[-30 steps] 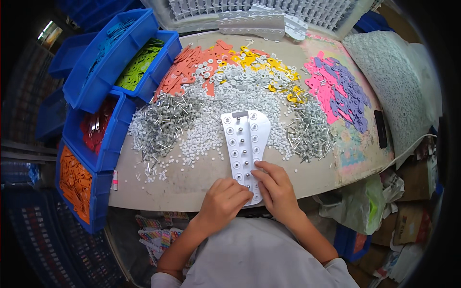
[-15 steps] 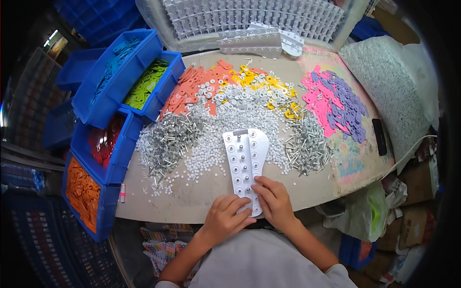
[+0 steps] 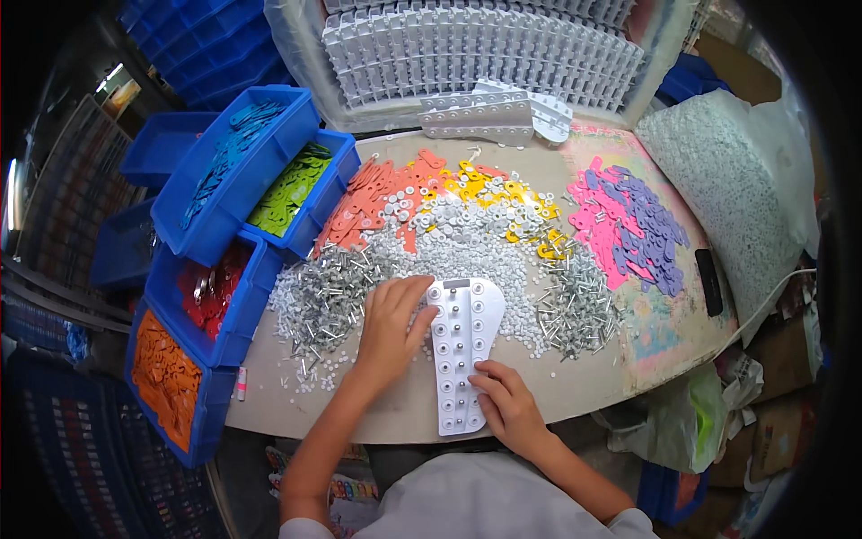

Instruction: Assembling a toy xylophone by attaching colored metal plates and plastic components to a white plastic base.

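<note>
A white plastic jig (image 3: 462, 359) lies lengthwise before me at the table's front edge. Round sockets line both of its sides, and a row of metal pins stands along the middle channel. My left hand (image 3: 388, 323) is at its far left corner, fingers stretched forward and thumb apart, the fingertips touching or just above the edge. Bent fingers of my right hand (image 3: 510, 404) grip the jig's near right edge. Beyond the jig spreads a pile of small white plastic caps (image 3: 467, 256). Metal rivets (image 3: 328, 287) are heaped left of it, and more rivets (image 3: 579, 310) to the right.
Blue bins (image 3: 215, 310) on the left hold blue, green, red and orange pieces. Coral (image 3: 368, 202), yellow (image 3: 489, 189), pink (image 3: 597, 220) and purple pieces (image 3: 651, 229) lie farther back. White jigs (image 3: 480, 117) rest before a packed crate (image 3: 485, 54). A dark phone-like slab (image 3: 708, 280) lies right, beside a bulging sack (image 3: 732, 162).
My left hand has moved from the jig's near end up to its far left corner, its fingers now spread. My right hand stays at the near right edge. The whole view has shifted slightly.
</note>
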`<control>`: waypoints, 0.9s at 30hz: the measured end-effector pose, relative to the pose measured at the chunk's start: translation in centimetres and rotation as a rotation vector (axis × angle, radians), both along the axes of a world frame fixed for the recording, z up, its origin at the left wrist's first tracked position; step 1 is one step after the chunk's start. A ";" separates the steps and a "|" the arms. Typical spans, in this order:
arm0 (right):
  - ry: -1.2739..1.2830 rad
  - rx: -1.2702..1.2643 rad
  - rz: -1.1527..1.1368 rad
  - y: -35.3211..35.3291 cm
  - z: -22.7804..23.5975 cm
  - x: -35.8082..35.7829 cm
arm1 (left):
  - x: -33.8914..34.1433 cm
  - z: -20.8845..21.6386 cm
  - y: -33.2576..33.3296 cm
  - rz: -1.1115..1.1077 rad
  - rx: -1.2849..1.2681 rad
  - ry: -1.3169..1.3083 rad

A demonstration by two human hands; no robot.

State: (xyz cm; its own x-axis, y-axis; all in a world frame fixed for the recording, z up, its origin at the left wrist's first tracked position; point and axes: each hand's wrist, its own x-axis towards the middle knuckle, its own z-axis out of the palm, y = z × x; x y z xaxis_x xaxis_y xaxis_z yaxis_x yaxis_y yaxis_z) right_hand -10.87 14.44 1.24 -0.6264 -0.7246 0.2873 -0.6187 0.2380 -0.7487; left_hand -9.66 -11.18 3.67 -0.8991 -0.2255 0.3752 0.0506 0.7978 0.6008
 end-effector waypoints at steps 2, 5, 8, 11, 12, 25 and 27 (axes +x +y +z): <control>-0.036 -0.027 0.012 0.0 -0.1 0.0 | -1.0 -0.9 -1.1 -0.048 -0.033 -0.044; -0.065 -0.052 0.021 -0.1 0.0 -0.4 | -2.3 -1.1 -1.7 -0.093 -0.083 -0.084; -0.068 -0.063 0.009 -0.1 0.2 -0.7 | -3.3 -1.0 -2.3 -0.077 0.057 -0.104; -0.003 -0.039 -0.005 -0.2 0.9 -1.3 | -3.9 -0.7 -2.8 -0.093 0.096 -0.173; -0.002 -0.042 -0.003 -0.2 1.0 -1.8 | -4.1 -0.8 -2.9 -0.091 0.093 -0.172; 0.395 0.098 -0.153 -8.6 2.8 -17.2 | -9.9 -0.6 -5.1 -0.080 0.026 -0.045; 0.389 0.206 -0.138 -9.9 2.0 -18.6 | -11.2 -0.8 -5.4 -0.093 -0.056 -0.074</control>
State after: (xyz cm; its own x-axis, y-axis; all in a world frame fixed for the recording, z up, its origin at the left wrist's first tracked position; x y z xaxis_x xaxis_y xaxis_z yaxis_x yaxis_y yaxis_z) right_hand -29.48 4.57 3.23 -0.5951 -0.7086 0.3791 -0.7965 0.4574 -0.3953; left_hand -20.85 -16.62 2.84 -0.9408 -0.1208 0.3168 0.0829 0.8242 0.5602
